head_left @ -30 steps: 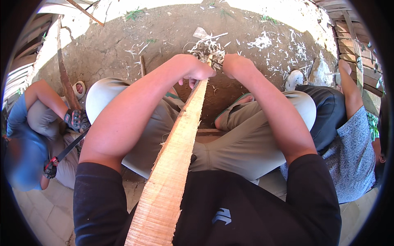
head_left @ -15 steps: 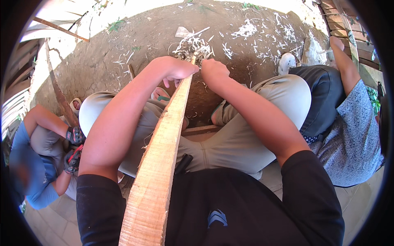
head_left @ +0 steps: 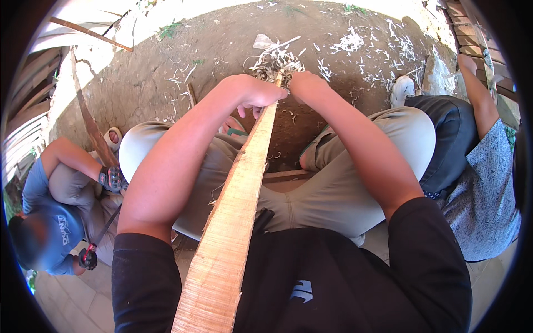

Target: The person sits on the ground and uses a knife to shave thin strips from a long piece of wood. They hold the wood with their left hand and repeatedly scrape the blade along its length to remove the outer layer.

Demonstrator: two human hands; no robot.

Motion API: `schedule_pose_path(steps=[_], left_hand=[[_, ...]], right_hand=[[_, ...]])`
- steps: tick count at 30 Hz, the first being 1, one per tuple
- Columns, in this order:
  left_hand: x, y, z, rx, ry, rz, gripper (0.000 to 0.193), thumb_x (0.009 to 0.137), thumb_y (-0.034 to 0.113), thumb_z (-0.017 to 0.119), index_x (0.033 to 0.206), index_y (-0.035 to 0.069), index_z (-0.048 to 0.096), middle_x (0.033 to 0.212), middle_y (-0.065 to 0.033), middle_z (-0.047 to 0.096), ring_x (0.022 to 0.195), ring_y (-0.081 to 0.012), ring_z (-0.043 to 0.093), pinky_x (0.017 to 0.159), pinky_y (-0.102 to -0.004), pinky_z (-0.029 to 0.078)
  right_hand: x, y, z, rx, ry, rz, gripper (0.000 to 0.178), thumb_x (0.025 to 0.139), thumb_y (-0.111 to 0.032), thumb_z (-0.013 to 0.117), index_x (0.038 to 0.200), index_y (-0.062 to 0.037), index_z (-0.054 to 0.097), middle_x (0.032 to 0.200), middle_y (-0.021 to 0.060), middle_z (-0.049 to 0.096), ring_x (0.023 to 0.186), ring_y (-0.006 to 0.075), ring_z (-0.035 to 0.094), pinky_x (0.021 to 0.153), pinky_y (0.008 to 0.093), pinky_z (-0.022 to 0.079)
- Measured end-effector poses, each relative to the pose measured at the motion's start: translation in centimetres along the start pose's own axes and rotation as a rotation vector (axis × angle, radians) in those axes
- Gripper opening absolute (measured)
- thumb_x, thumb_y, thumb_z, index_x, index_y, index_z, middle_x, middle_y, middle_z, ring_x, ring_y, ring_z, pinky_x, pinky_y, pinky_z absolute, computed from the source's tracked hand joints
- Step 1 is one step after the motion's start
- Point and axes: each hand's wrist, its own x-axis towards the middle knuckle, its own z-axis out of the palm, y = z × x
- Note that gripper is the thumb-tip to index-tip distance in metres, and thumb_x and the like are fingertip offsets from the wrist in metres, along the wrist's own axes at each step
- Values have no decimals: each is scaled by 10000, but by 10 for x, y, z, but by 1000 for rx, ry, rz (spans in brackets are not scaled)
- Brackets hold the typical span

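**Gloved hand drops away at lower left, one plank stays pinned in the middle**

Half a second ago those two gloved hands were close together at the left edge; now one glove (head_left: 112,178) sits up beside the bare left arm and the other glove (head_left: 88,257) has swung down and away, with one dark, narrow tool (head_left: 105,227) showing between them, red near the lower grip. The whole view has slid a touch to the right as well.

And centre frame, one plank (head_left: 227,222)! It runs from the bottom edge, broad and pale, up to a thin tip at upper centre. Two bare hands up there, side by side, much as before: the left hand (head_left: 258,95) lies across the narrow end, fingers hanging over its left side, though how firmly it grips I cannot tell; the right hand (head_left: 308,87) is curled just right of the tip, whatever it holds hidden.

One tangled heap of shavings (head_left: 277,61) surrounds the tip, and more scattered curls (head_left: 350,40) fleck the ground at upper right. Two co-workers flank the scene: one in blue (head_left: 55,233) at lower left, one in a patterned shirt (head_left: 488,194) at right. One white shoe (head_left: 402,90), upper right.
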Motion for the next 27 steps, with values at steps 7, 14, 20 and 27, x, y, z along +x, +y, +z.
schedule_pose_path(steps=[7, 14, 20, 27], left_hand=[[-6, 6, 1, 74, 86, -8, 666, 932, 524, 231, 1367, 40, 371, 1238, -145, 547, 1007, -230, 586, 858, -469, 482], [-6, 7, 3, 56, 88, -19, 662, 931, 524, 227, 1351, 40, 393, 1198, -154, 561, 1045, -243, 572, 860, -463, 487], [-10, 13, 4, 115, 116, -30, 643, 931, 506, 248, 1324, 28, 422, 1207, -165, 560, 1087, -259, 562, 851, -445, 512], [-5, 11, 2, 64, 81, -8, 617, 920, 487, 272, 1300, 29, 437, 1210, -156, 565, 1080, -264, 570, 853, -451, 506]], right_hand=[[-46, -8, 29, 243, 60, 54, 257, 872, -72, 485, 1031, 16, 666, 1084, 202, 656, 1012, 352, 643, 839, 426, 531], [-28, -8, 51, 371, 120, 78, 267, 881, -74, 479, 1063, 23, 649, 1110, 207, 642, 1030, 356, 635, 851, 426, 529], [-15, -12, 71, 451, 194, 114, 280, 883, -70, 499, 1113, 52, 604, 1112, 212, 638, 1033, 356, 635, 843, 426, 535], [21, -22, 76, 488, 270, 117, 277, 902, -95, 512, 1127, 46, 589, 1127, 201, 639, 1040, 331, 639, 840, 411, 541]])
